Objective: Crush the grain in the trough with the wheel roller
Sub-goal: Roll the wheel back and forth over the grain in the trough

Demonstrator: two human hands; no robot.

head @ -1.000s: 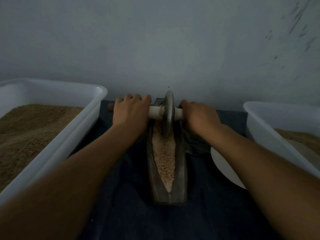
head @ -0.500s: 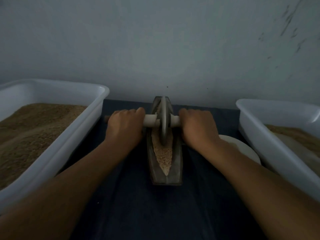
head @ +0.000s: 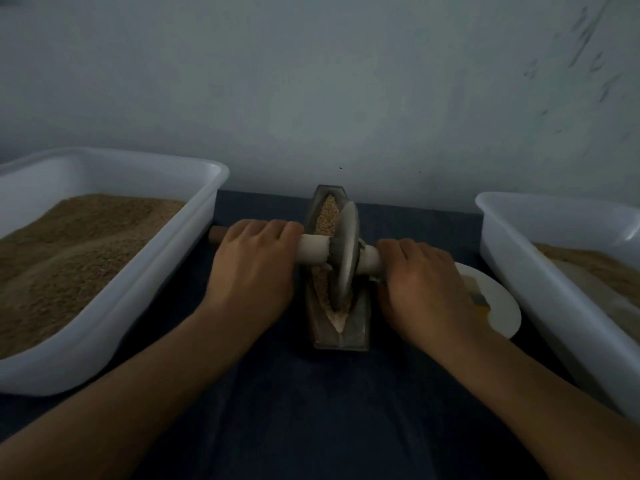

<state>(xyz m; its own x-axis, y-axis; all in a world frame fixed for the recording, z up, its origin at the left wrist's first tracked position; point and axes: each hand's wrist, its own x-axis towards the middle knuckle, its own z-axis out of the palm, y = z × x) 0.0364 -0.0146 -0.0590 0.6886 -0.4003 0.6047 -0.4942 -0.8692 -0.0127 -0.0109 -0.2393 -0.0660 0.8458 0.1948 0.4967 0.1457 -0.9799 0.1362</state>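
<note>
A narrow boat-shaped metal trough (head: 358,322) lies lengthwise on the dark blue cloth, holding pale brown grain (head: 327,213). The wheel roller (head: 344,258), a grey disc on a light axle, stands in the trough near its middle, tilted slightly to the right. My left hand (head: 256,268) grips the axle left of the disc, and its wooden end sticks out past my knuckles. My right hand (head: 422,282) grips the axle right of the disc. Grain under the disc is hidden.
A large white tub (head: 114,327) heaped with brown grain stands on the left. Another white tub (head: 554,292) with grain stands on the right. A white plate (head: 502,306) lies between the trough and the right tub. A grey wall rises just behind.
Both hands have drawn the wheel roller back toward me from the trough's far end to near its middle. Grain at the far end has come into view.
</note>
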